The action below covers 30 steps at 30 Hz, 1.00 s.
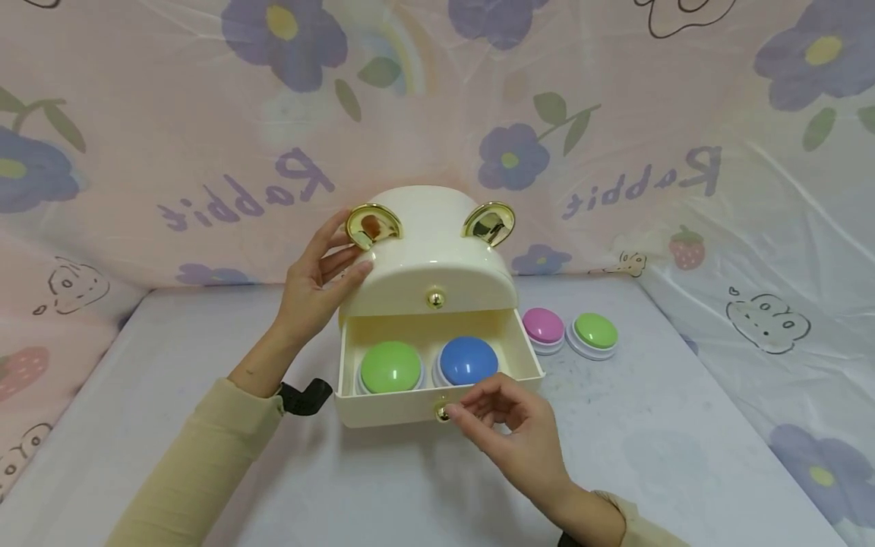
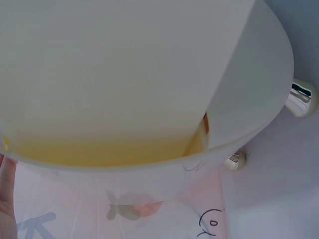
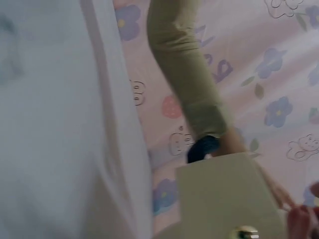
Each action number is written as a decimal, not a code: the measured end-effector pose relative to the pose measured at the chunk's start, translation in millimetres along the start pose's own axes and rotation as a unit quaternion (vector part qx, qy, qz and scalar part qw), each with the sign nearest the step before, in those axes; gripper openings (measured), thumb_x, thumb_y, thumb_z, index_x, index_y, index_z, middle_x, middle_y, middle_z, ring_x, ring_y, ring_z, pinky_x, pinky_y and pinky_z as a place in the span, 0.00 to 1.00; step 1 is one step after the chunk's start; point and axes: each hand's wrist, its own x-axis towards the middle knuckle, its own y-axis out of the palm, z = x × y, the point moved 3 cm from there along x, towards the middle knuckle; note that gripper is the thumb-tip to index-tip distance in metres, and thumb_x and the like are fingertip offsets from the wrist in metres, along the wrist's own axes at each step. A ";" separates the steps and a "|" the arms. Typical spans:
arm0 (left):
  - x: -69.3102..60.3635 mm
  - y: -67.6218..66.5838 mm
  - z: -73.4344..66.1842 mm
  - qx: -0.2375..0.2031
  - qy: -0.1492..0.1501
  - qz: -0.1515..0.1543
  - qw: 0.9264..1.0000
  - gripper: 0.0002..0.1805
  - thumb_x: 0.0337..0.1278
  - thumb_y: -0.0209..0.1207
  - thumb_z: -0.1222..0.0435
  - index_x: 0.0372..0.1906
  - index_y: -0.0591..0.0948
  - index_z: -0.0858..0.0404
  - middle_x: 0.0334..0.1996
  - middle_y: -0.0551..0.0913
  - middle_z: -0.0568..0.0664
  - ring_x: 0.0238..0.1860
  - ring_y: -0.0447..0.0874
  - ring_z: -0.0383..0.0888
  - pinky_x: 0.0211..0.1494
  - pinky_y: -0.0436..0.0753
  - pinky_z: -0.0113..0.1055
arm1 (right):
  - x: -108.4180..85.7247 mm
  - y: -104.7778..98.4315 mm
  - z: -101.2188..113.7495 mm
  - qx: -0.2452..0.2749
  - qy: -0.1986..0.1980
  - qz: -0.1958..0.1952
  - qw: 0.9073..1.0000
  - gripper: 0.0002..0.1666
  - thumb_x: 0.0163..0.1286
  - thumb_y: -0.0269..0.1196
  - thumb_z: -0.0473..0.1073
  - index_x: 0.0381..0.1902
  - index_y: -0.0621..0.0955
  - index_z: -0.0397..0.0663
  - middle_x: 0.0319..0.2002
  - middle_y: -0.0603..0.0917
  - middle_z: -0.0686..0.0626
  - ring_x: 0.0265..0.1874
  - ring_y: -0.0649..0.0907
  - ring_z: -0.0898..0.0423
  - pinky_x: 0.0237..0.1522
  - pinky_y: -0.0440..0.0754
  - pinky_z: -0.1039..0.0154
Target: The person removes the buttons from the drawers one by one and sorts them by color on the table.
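A cream-white storage box (image 1: 427,258) with gold bear ears stands on the table, its lower drawer (image 1: 383,409) pulled out. Inside the drawer sit a green domed push button (image 1: 391,367) and a blue one (image 1: 469,360), both on white bases. My right hand (image 1: 522,437) pinches the gold knob (image 1: 443,412) on the drawer front between thumb and index finger. Against the box's upper left side rests my left hand (image 1: 317,277), thumb on the shell and fingers by the gold ear (image 1: 372,225). The left wrist view shows the box's side wall (image 2: 124,74) close up.
Right of the box, a pink button (image 1: 543,327) and another green button (image 1: 595,332) lie on the white table (image 1: 656,425). The closed upper drawer (image 1: 437,285) has its own gold knob. A flower-printed cloth (image 1: 424,129) hangs behind and at both sides.
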 end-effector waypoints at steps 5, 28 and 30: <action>0.3 -1.0 -0.6 0.005 -0.005 0.001 1.000 0.40 0.57 0.61 0.75 0.72 0.63 0.48 0.54 0.74 0.49 0.56 0.80 0.39 0.61 0.78 0.36 | 18.2 -2.1 12.1 0.018 0.027 0.113 0.993 0.06 0.59 0.67 0.31 0.34 0.81 0.42 0.29 0.85 0.46 0.24 0.82 0.60 0.20 0.83 0.65; 0.7 -1.5 -3.4 0.053 -0.005 0.014 0.998 0.39 0.59 0.62 0.71 0.72 0.62 0.45 0.55 0.73 0.55 0.58 0.79 0.51 0.59 0.80 0.31 | 90.3 9.8 4.2 -0.094 0.166 0.234 0.953 0.18 0.60 0.69 0.45 0.46 0.83 0.44 0.42 0.86 0.49 0.42 0.83 0.57 0.44 0.84 0.63; 0.4 -1.5 -3.1 0.055 -0.003 0.013 0.998 0.39 0.59 0.62 0.71 0.72 0.62 0.45 0.55 0.74 0.55 0.58 0.79 0.51 0.59 0.80 0.30 | 93.8 12.6 2.2 -0.105 0.174 0.251 0.946 0.20 0.60 0.69 0.47 0.48 0.83 0.45 0.43 0.86 0.49 0.43 0.83 0.58 0.46 0.84 0.62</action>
